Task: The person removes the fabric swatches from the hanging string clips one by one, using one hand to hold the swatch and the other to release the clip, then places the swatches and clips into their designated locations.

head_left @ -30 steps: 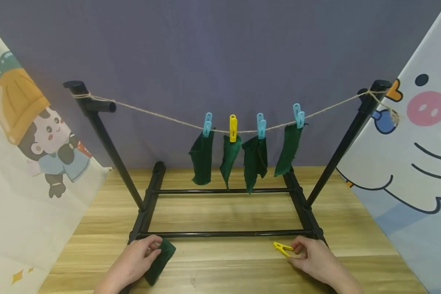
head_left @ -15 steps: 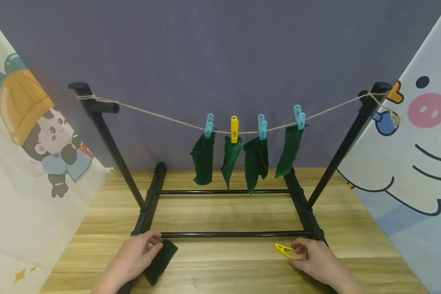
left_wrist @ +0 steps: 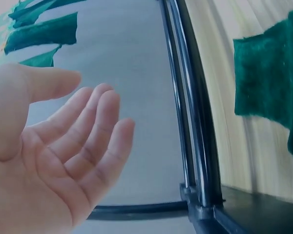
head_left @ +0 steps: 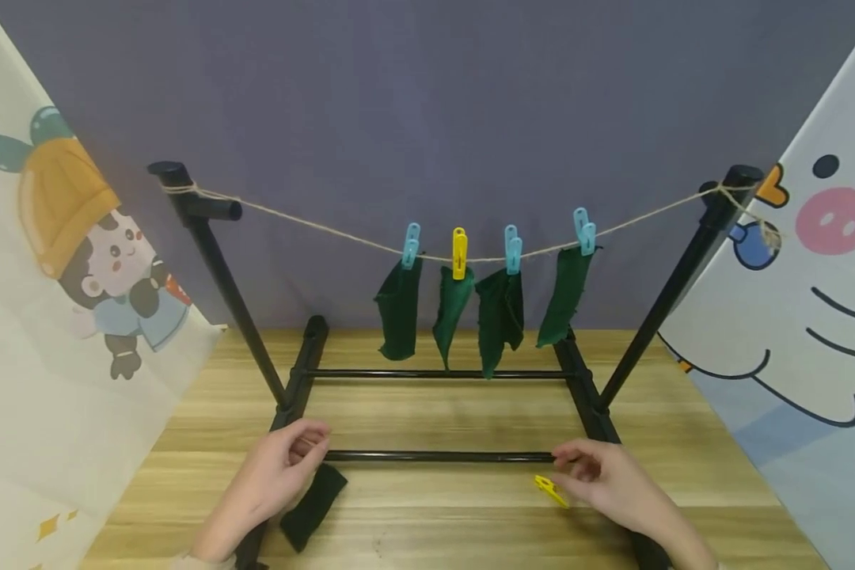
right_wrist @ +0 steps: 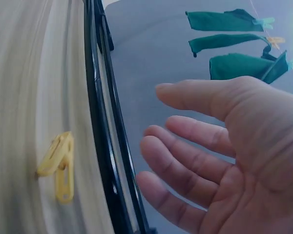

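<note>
My left hand (head_left: 274,471) hovers above a dark green cloth (head_left: 313,507) lying on the table. In the left wrist view its fingers (left_wrist: 107,117) are loosely bent with nothing between them. My right hand (head_left: 606,483) is raised beside a yellow clothespin (head_left: 552,491) on the table. The right wrist view shows that clothespin (right_wrist: 61,165) apart from the relaxed fingers (right_wrist: 171,161). From a string (head_left: 313,229) hang several green cloths (head_left: 399,309), held by blue clothespins (head_left: 513,249) and one yellow clothespin (head_left: 459,253).
A black pipe frame (head_left: 228,293) stands on the wooden table (head_left: 435,419), its front bar (head_left: 435,457) running between the hands. A grey backdrop (head_left: 427,103) hangs behind. Printed cartoon panels (head_left: 791,317) flank both sides.
My right hand has let go of the yellow clothespin, which now lies on the table. Both hands have lifted slightly, the left away from the green cloth. The head view has shifted a little.
</note>
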Demonstrator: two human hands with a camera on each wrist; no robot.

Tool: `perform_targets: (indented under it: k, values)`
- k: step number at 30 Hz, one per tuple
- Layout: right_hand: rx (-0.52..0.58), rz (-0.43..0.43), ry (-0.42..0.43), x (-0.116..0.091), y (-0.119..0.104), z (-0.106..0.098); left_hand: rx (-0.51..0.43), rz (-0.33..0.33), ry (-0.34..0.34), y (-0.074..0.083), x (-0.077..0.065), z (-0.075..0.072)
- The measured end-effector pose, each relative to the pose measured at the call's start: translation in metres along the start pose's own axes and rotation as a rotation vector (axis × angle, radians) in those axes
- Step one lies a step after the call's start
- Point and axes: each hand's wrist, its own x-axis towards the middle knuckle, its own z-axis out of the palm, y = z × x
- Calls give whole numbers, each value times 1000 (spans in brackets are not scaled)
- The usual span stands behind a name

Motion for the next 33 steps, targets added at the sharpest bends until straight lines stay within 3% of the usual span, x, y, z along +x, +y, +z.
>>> perform_targets:
  k: [13, 23, 27, 33]
  values:
    - [-46, -207, 94, 24, -29, 2, -32, 41, 55, 11, 8, 8]
    - [-68, -306, 160, 34, -46, 0, -50, 86, 127, 14, 11, 12]
    - [-59, -289, 168, 35, -51, -1, -52, 110, 153, 16, 13, 15]
    - [-5, -256, 103, 36, -58, -5, -53, 140, 184, 19, 15, 16]
